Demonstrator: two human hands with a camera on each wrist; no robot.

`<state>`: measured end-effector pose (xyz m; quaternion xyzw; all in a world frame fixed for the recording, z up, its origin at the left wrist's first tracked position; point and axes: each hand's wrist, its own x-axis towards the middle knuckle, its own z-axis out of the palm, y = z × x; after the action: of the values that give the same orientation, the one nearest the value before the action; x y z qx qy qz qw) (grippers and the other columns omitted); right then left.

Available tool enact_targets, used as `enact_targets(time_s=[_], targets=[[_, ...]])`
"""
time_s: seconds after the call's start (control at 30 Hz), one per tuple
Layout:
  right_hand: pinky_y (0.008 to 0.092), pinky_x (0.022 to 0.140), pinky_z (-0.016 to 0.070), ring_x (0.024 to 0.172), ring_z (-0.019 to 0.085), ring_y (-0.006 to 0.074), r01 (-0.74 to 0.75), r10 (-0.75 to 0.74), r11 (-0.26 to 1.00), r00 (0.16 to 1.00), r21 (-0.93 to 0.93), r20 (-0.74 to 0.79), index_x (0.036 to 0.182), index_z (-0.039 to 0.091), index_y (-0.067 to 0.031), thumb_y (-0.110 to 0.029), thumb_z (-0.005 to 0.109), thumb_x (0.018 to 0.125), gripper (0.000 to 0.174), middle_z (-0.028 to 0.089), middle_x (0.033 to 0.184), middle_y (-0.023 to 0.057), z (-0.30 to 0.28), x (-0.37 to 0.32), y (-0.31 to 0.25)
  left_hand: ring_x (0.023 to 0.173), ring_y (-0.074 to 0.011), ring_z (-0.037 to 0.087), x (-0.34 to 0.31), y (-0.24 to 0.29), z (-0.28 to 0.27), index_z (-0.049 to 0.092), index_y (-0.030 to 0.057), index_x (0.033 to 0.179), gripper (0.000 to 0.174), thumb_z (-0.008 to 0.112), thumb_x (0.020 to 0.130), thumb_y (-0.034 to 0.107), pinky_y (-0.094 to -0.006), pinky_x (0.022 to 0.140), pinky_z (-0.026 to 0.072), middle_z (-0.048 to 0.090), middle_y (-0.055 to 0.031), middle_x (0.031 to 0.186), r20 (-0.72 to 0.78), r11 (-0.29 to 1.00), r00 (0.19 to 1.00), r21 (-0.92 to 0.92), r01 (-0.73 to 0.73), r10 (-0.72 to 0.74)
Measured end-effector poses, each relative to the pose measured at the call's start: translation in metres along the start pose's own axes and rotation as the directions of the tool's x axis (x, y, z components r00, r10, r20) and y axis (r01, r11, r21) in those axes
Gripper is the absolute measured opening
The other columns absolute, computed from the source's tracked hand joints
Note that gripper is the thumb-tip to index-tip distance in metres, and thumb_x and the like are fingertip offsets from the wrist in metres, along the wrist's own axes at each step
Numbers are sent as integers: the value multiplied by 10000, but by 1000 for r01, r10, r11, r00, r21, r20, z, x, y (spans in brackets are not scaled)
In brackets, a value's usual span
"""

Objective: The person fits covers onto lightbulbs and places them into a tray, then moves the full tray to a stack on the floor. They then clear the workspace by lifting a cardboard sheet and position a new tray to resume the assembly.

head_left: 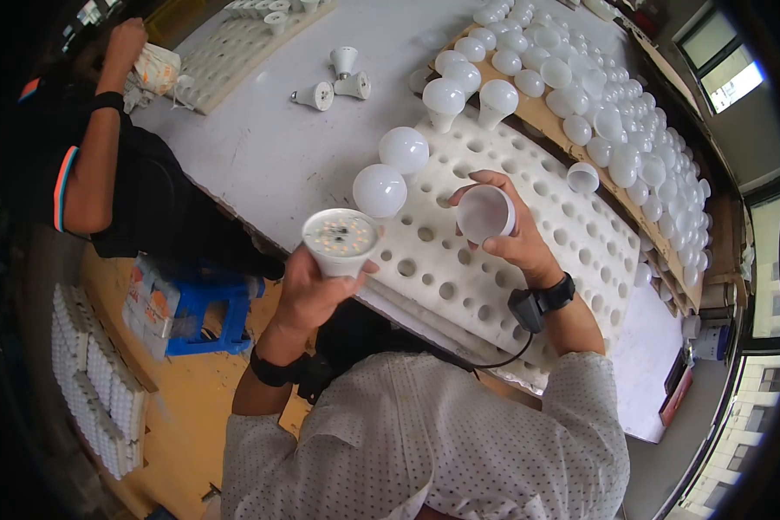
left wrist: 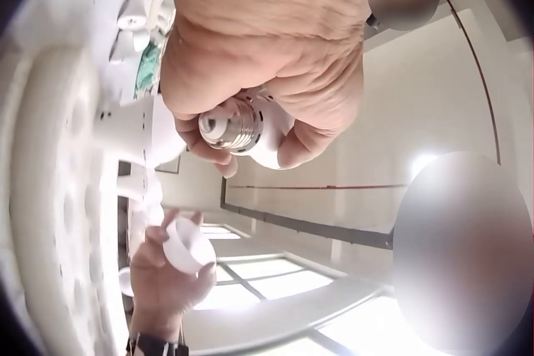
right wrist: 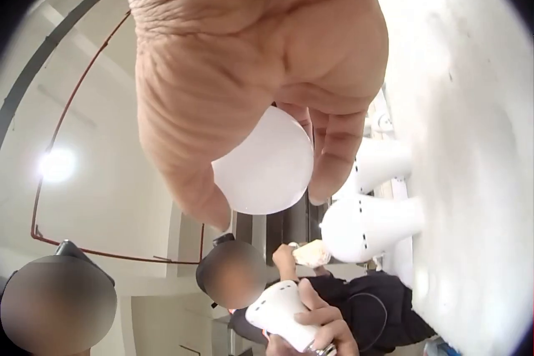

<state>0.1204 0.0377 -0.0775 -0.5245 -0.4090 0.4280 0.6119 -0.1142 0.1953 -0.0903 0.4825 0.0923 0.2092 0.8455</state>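
My left hand (head_left: 302, 299) grips a white LED bulb base (head_left: 341, 238) by its sides, over the table's near edge. The open top faces up and shows a round board dotted with small yellow LEDs. In the left wrist view the bulb's metal screw cap (left wrist: 229, 126) points toward the camera. My right hand (head_left: 529, 247) holds a white dome cover (head_left: 485, 215) between thumb and fingers, its hollow side turned toward the head camera. Base and cover are apart. Below them lies a white foam tray (head_left: 529, 204) full of round holes. Two domed bulbs (head_left: 380, 191) stand at its left edge.
Several white dome covers (head_left: 611, 121) crowd a cardboard sheet at the right back. Three bulb bases (head_left: 344, 61) lie on the table farther off. Another person's arm (head_left: 95, 173) is at the left, by a second foam tray (head_left: 221, 74). A blue stool (head_left: 212, 316) stands below.
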Motion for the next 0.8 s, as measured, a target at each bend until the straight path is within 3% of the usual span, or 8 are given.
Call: enact_targets(time_s=[0.1,0.13,0.2,0.3,0.37,0.6,0.8], targets=[[314,914,387,1044,503,183,22,-17,998,996,-55,88,1193,417,-55,-263,728,616,687,537,1121,89,7,-3,1,865,-138,568,5,-16,18,485,-35,1110,461,601,674,54,-271,728,465,588,-97,965,72,983,994,169,73,-86],[314,914,387,1049,503,184,-5,9,999,994,-38,112,1196,424,-49,-287,731,610,703,538,1124,91,12,-5,-3,865,-138,568,9,-20,20,485,-35,1110,461,601,674,54,-271,728,465,588,-97,965,66,983,994,167,75,-87],[313,914,387,1054,502,186,-36,38,999,991,-19,129,1200,430,-44,-311,734,605,720,540,1126,94,17,-7,-4,862,-135,561,16,-28,19,523,-24,1076,457,665,659,99,-277,775,455,598,-86,961,153,919,987,395,-21,-43],[315,927,381,1066,501,188,-61,55,998,984,27,168,1199,449,-42,-311,748,603,720,541,1130,88,18,-7,-1,885,-149,565,19,-21,22,534,-21,1075,511,729,636,152,-289,809,447,603,-89,968,201,864,975,504,-18,-98],[325,942,375,1075,501,187,22,0,996,966,-85,258,1175,479,-37,-291,764,601,689,547,1122,79,18,-3,3,893,-150,566,18,-20,18,533,-24,1081,539,749,627,170,-291,812,447,605,-92,971,207,844,972,536,-15,-115],[326,938,387,1068,515,191,58,31,964,944,-258,329,1174,488,-43,-250,792,577,701,553,1122,82,21,-4,2,900,-153,579,15,-25,12,533,-36,1081,558,773,630,191,-289,803,461,614,-111,969,201,824,964,566,29,-172],[349,884,426,1009,541,271,181,68,793,922,-581,381,1209,443,-46,-253,808,576,760,531,1084,127,35,-9,-4,881,-165,591,15,-25,15,534,-49,1070,566,782,615,179,-289,781,468,617,-128,953,196,761,943,644,84,-270]])
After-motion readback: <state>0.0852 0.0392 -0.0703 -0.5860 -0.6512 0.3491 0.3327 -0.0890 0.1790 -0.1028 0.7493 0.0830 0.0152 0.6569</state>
